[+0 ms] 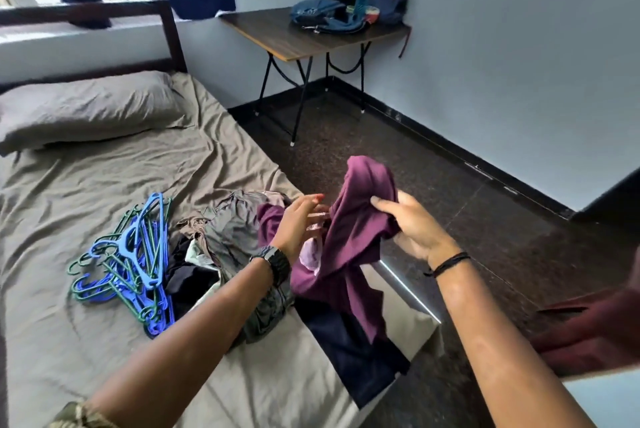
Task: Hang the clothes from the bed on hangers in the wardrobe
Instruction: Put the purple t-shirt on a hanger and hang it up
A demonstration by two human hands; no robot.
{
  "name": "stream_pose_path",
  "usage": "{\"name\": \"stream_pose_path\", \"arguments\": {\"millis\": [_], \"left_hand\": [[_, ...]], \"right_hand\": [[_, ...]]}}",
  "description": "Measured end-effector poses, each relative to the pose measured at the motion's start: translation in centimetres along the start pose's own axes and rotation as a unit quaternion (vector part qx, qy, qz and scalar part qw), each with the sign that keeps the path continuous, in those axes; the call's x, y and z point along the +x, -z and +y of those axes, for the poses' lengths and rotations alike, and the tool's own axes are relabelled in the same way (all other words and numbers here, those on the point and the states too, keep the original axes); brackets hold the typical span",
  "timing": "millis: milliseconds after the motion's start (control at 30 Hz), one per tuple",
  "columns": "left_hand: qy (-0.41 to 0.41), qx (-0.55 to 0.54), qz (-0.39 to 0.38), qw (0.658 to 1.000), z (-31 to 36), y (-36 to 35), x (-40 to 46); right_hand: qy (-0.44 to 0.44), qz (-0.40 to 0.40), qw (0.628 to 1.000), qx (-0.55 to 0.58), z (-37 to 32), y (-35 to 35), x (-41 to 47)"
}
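A purple garment (356, 219) hangs lifted above the bed's right edge. My right hand (408, 226) grips its upper fold, fingers curled round the cloth. My left hand (299, 223) reaches toward the same garment with fingers stretched out, touching its near side. Under my left forearm lies a pile of clothes (228, 237) in grey, brown, black and dark blue. A heap of blue and green plastic hangers (135, 261) lies on the sheet to the left of the pile. The wardrobe is out of view.
The bed (104, 192) has a grey-brown sheet and a pillow (86, 109) at its head. A folding table (311, 36) with bags stands in the far corner. Dark floor (450, 192) stretches to the right. Dark red cloth (595, 334) shows at the right edge.
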State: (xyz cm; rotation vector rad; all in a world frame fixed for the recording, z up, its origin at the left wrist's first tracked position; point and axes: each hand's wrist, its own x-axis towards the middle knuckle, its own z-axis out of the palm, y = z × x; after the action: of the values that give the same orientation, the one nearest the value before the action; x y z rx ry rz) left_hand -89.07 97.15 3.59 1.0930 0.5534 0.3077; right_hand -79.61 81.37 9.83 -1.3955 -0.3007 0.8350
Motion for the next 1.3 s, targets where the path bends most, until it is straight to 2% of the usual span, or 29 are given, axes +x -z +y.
{"name": "stream_pose_path", "arguments": {"millis": [67,167,200,267,300,333,367,433,500,567,633,700,767,833,900,967,1067,1133,1200,1233,1300], "left_hand": [[-0.007,0.056,0.040,0.998,-2.4,-1.1,-2.0],[0.000,0.144,0.067,0.987,-6.0,-2.1,-4.3],[0.018,0.176,0.067,0.982,-7.3,-2.6,-5.1],[0.129,0.266,0.081,0.952,-10.5,-2.8,-5.8],[0.226,0.254,0.070,0.938,-11.6,-3.1,-6.9],[0.343,0.174,0.027,0.923,-12.8,-3.5,-8.0],[0.448,0.097,-0.042,0.888,-13.3,-4.3,-9.4],[0.520,-0.046,-0.127,0.843,-14.2,-5.9,-10.9],[0.504,-0.147,-0.122,0.842,-14.6,-7.3,-10.5],[0.437,-0.169,-0.080,0.880,-14.2,-8.3,-7.8],[0.356,-0.090,-0.061,0.928,-12.8,-9.0,-4.8],[0.297,-0.011,-0.091,0.950,-11.5,-9.0,-0.8],[0.236,0.064,-0.078,0.966,-9.4,-9.3,2.8],[0.197,0.068,-0.098,0.973,-8.2,-9.3,6.2],[0.126,0.038,-0.115,0.985,-7.5,-8.7,8.9],[0.068,0.002,-0.138,0.988,-7.1,-7.1,10.8],[0.035,0.053,-0.136,0.989,-9.6,-2.7,13.2],[0.085,0.147,-0.082,0.982,-13.6,1.1,14.8],[0.112,0.308,-0.051,0.943,-17.8,5.2,16.7],[0.113,0.399,-0.060,0.908,-19.7,7.0,17.2],[0.094,0.516,-0.089,0.847,-23.1,9.7,17.3]], "right_hand": [[0.015,0.023,0.996,0.087,-1.1,1.2,-2.1],[0.029,0.051,0.971,0.232,-2.0,2.1,-4.2],[0.039,0.060,0.959,0.273,-2.3,2.4,-5.1],[0.050,0.071,0.937,0.339,-2.7,2.5,-6.6],[0.051,0.075,0.927,0.365,-2.8,2.5,-7.2],[0.051,0.078,0.919,0.383,-2.9,2.3,-7.6],[0.049,0.084,0.916,0.390,-3.0,2.2,-7.8],[0.041,0.097,0.917,0.384,-2.9,2.1,-7.9],[0.032,0.114,0.921,0.372,-2.7,2.7,-7.7],[0.020,0.131,0.930,0.343,-2.3,4.0,-8.0],[0.005,0.147,0.946,0.290,-1.7,5.3,-8.6],[-0.001,0.168,0.956,0.241,-1.0,6.3,-9.3],[0.012,0.189,0.958,0.217,-0.1,6.9,-9.6],[0.028,0.201,0.957,0.207,0.7,7.2,-10.0],[0.051,0.183,0.962,0.198,2.0,7.3,-10.4],[0.077,0.132,0.970,0.189,4.0,7.4,-10.9],[0.065,0.056,0.981,0.172,10.0,7.0,-10.8],[0.001,0.020,0.990,0.139,16.1,6.0,-9.8],[-0.081,-0.024,0.996,0.019,23.6,4.4,-8.0],[-0.127,-0.050,0.987,-0.085,27.5,3.6,-7.1],[-0.208,-0.132,0.927,-0.283,34.2,2.4,-5.2]]}}
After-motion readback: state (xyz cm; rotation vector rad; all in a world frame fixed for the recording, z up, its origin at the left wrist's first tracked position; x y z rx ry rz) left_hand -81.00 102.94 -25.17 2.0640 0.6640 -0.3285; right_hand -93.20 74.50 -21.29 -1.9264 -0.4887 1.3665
